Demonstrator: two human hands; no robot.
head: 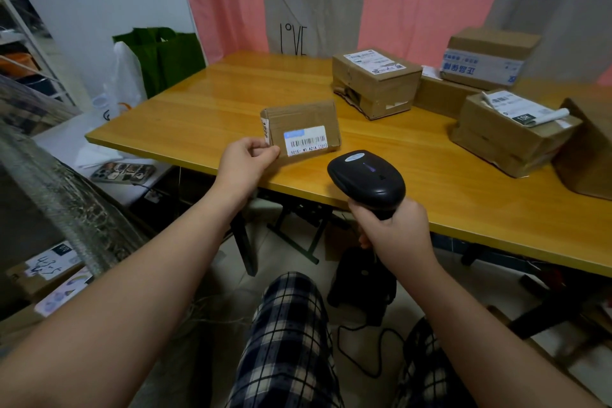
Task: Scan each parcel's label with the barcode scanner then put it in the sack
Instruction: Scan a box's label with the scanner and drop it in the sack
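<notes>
My left hand (246, 164) pinches the lower left corner of a small flat cardboard parcel (303, 124), tilted up so its white barcode label (305, 141) faces me. My right hand (392, 230) grips the handle of the black barcode scanner (366, 179), whose head points at the label from just right and below. A woven grey sack (63, 189) hangs at the left. Several more cardboard parcels sit on the right of the wooden table (205, 103): one (376, 81) behind, one (510, 132) at the right, one (490, 56) stacked at the back.
A green bag (169, 58) and a white plastic bag (124, 83) stand beyond the table's left end. A phone (124, 172) lies on a low white surface at left. Under the table sit the scanner's black stand (364, 285) and its cable. A curtain hangs behind.
</notes>
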